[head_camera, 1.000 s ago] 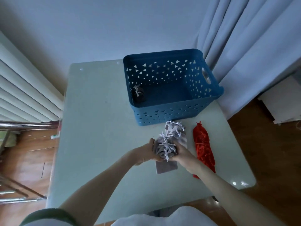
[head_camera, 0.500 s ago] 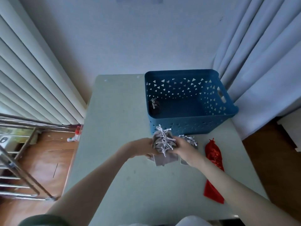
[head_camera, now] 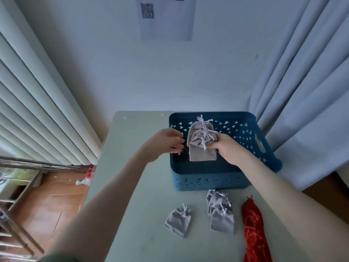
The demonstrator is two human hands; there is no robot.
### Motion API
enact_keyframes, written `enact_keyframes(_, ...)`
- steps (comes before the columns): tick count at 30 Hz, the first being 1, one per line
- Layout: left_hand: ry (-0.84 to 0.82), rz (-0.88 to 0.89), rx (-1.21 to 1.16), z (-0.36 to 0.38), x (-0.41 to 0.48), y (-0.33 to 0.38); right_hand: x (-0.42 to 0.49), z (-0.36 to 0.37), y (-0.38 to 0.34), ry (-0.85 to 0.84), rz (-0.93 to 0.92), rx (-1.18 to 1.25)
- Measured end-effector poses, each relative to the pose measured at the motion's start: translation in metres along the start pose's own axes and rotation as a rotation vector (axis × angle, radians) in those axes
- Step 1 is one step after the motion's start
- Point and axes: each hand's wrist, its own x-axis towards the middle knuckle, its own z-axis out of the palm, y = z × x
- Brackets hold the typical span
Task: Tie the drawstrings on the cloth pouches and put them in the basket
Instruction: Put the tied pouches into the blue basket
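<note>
My right hand (head_camera: 229, 150) grips a stack of grey cloth pouches (head_camera: 201, 142) with white drawstrings, held above the inside of the blue basket (head_camera: 213, 178). Just left of that stack, at the basket's left rim, my left hand (head_camera: 166, 143) has its fingers apart and holds nothing. On the table in front of the basket lie a single grey pouch (head_camera: 177, 222) and a small pile of grey pouches (head_camera: 221, 214). A bundle of red pouches (head_camera: 253, 229) lies to their right.
The pale green table (head_camera: 132, 186) stands against a white wall. Curtains (head_camera: 306, 91) hang close on the right, a white radiator (head_camera: 37, 103) on the left. A metal rack (head_camera: 13, 205) and a small bottle (head_camera: 85, 179) are on the wooden floor at the left.
Both hands lifted the grey stack from the table up over the basket. My left hand let go of it; the right hand holds it alone. One grey pouch now lies apart on the table.
</note>
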Motion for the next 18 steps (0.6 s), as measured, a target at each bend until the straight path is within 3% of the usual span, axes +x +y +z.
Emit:
enact_keyframes(3, -0.037, -0.049, 0.107, 0.028, 0.047, -0.003, 0.046, -0.025, 0.023, 0.141, 0.198, -0.101)
enact_keyframes(7, -0.027, -0.239, 0.268, 0.057, 0.117, -0.018, 0.086, -0.039, 0.046, 0.206, 0.437, -0.183)
enact_keyframes(11, -0.002, -0.407, 0.317, 0.070, 0.168, -0.045, 0.121, -0.039, 0.069, 0.174, 0.540, -0.227)
enact_keyframes(18, -0.121, -0.585, 0.274, 0.071, 0.257, -0.149, 0.166, -0.038, 0.106, 0.082, 0.639, -0.638)
